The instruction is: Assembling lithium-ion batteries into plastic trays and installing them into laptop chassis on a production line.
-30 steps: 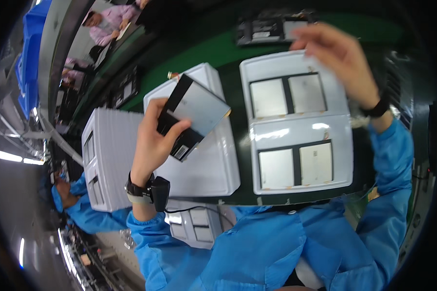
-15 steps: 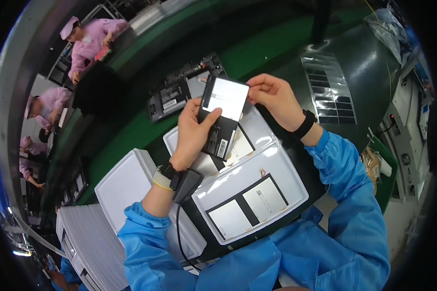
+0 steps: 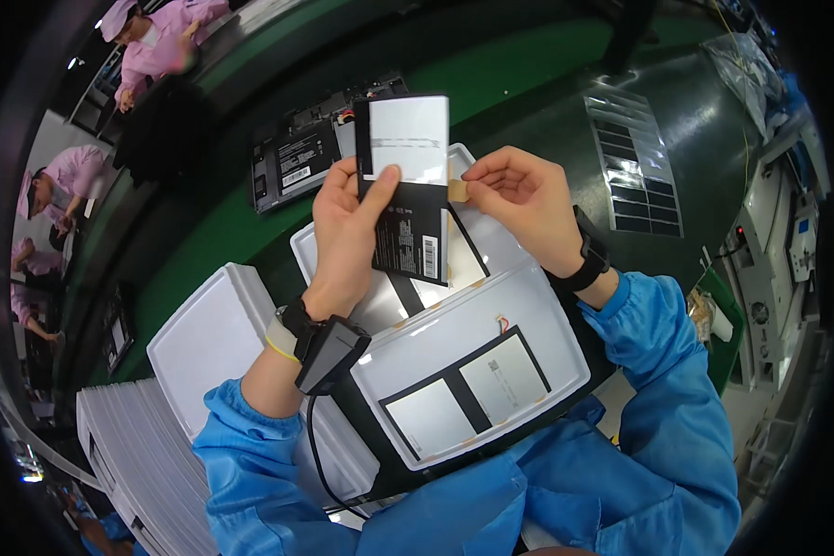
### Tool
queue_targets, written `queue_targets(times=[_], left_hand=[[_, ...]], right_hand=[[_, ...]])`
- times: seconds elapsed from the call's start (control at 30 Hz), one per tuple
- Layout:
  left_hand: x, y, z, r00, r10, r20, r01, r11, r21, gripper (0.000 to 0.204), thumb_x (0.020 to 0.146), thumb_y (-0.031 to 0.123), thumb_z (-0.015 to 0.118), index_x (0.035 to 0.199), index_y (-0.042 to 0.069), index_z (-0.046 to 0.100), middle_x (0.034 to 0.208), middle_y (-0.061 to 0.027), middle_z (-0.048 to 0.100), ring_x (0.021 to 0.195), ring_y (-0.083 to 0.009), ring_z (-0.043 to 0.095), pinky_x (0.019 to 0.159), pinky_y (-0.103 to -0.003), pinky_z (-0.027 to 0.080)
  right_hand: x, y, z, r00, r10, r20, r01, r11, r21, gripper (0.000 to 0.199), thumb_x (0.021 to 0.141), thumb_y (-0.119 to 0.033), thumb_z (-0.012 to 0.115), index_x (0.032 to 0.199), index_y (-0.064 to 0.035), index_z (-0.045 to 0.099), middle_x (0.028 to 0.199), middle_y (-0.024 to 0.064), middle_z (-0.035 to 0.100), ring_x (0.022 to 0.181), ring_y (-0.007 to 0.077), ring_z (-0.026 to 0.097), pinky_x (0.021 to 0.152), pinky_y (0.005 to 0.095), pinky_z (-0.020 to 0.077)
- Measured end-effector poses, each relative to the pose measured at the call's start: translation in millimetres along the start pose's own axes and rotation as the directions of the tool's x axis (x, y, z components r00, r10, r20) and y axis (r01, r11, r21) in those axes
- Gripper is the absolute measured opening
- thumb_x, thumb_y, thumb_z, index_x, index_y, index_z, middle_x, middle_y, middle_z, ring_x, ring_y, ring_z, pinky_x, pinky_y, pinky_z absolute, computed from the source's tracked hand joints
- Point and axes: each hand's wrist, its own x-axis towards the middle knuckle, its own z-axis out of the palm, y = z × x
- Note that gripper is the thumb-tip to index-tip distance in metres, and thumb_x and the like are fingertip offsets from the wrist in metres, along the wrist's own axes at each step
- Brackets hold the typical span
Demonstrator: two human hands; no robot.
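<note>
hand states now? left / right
Left hand: closed on the flat battery pack.
Right hand: pinching the tan tab at the pack's edge.

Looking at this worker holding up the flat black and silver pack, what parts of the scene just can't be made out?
- Head view: the back of the flat black and silver battery pack faces away from the camera.
- The white moulded tray beneath is partly covered by the pack and the left hand.
- The small tan tab pinched by the right hand is mostly hidden by its fingertips.
- The open black device on the green belt: parts too small to tell.
</note>
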Motion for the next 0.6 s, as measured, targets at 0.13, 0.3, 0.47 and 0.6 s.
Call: queue_targets(times=[0.13, 0.3, 0.47, 0.6], left_hand=[[-0.4, -6.4, 3.7, 0.998, 0.054, 0.015, -0.056, 0.983, 0.177, 0.048, 0.092, 0.011, 0.079, 0.128, -0.004, 0.050, 0.114, -0.0139, 0.071, 0.100, -0.0136, 0.070, 0.086, -0.026, 0.057], [-5.9, -5.0, 7.8, 0.963, 0.191, 0.190, -0.261, 0.832, 0.489, 0.084, 0.079, 0.024, 0.091, 0.140, -0.006, 0.041, 0.124, -0.0180, 0.064, 0.112, -0.0219, 0.066, 0.097, -0.033, 0.054], [-9.4, -6.6, 8.5, 0.952, 0.169, 0.257, -0.288, 0.783, 0.552, 0.098, 0.077, 0.024, 0.091, 0.149, -0.006, 0.030, 0.135, -0.0205, 0.055, 0.126, -0.0256, 0.056, 0.108, -0.038, 0.046], [-15.0, 2.1, 11.6, 0.965, 0.115, 0.235, -0.161, 0.969, 0.187, 0.092, 0.086, 0.017, 0.082, 0.152, -0.004, 0.022, 0.142, -0.0177, 0.048, 0.131, -0.0224, 0.049, 0.112, -0.037, 0.041]], right_hand=[[-10.7, -16.5, 5.9, 0.999, 0.040, -0.012, -0.037, 0.978, 0.204, 0.018, 0.095, 0.000, 0.070, 0.112, 0.0045, 0.069, 0.104, 0.0120, 0.075, 0.092, 0.0126, 0.072, 0.083, 0.0233, 0.0583], [-8.6, -11.4, 1.5, 0.997, 0.067, 0.033, -0.073, 0.964, 0.255, 0.017, 0.095, 0.000, 0.070, 0.111, 0.0036, 0.068, 0.105, 0.0111, 0.074, 0.094, 0.0129, 0.071, 0.085, 0.0243, 0.0578], [-7.7, -9.0, 1.0, 0.988, 0.101, 0.119, -0.143, 0.895, 0.423, 0.012, 0.093, 0.001, 0.071, 0.104, 0.0014, 0.067, 0.100, 0.0069, 0.072, 0.092, 0.0112, 0.069, 0.085, 0.0242, 0.0570], [1.1, 4.4, -6.9, 0.994, 0.104, 0.010, -0.103, 0.952, 0.287, 0.013, 0.091, 0.003, 0.070, 0.104, 0.0018, 0.068, 0.099, 0.0064, 0.072, 0.092, 0.0110, 0.069, 0.085, 0.0244, 0.0563]])
